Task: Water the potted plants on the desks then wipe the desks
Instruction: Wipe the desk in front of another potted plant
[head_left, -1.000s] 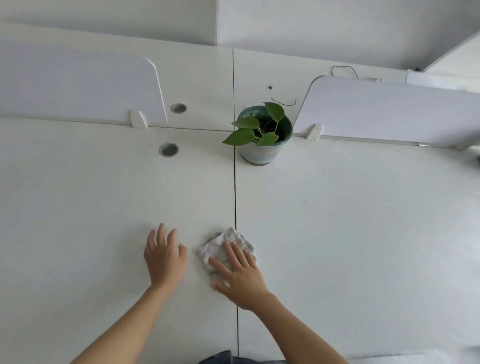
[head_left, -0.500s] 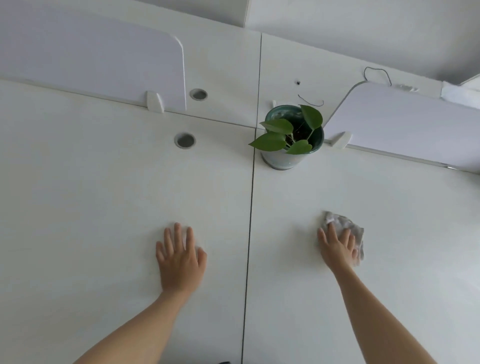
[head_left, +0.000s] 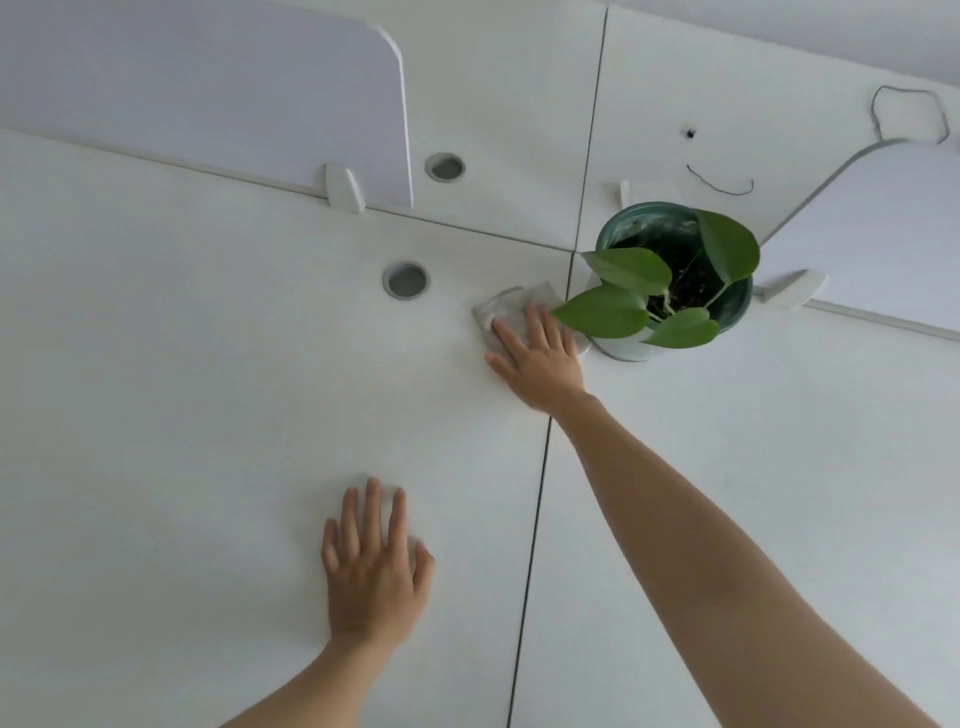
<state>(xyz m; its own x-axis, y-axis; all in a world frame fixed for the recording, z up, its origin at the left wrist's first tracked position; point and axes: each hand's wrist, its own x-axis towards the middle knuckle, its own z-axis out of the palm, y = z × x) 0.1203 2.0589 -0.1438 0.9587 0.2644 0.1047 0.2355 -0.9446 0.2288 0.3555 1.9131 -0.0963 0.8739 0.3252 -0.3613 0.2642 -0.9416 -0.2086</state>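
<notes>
1. Right hand (head_left: 540, 358) flat and released, fingers straight and slightly spread, pressing a crumpled grey cloth (head_left: 511, 309) down onto the white surface (head_left: 156, 415).
2. Left hand (head_left: 371, 577) likewise flat, palm down, fingers straight, grasping nothing; resting on the same slab, well nearer the body than the right hand and off to its left.
3. Cloth partly under the right fingers, the rest showing beyond and left of the fingertips; just left of the dark seam (head_left: 540, 467) between two slabs.
4. Potted plant (head_left: 727, 244) just right of the right hand, its green pot (head_left: 737, 301) standing on the neighbouring slab (head_left: 779, 467) close to the seam. One leaf (head_left: 602, 312) reaching over the outer fingers; contact impossible to tell.
5. Back edge of the slab just beyond the cloth, running away leftward to a divider panel (head_left: 208, 88) and its clip (head_left: 343, 189). Second panel (head_left: 872, 249) beyond and right of the pot.
6. Round cable hole (head_left: 406, 280) near the cloth's left side; another hole (head_left: 445, 167) farther on, past the back edge.
7. Open room: broad bare stretch left of the right hand beyond the near hole, bare stretch between the two hands, and more to the right of the right forearm. Tight against the pot on the right and against the back edge ahead.
8. Dark thread (head_left: 719, 187) lying well beyond the pot on a rear slab.
</notes>
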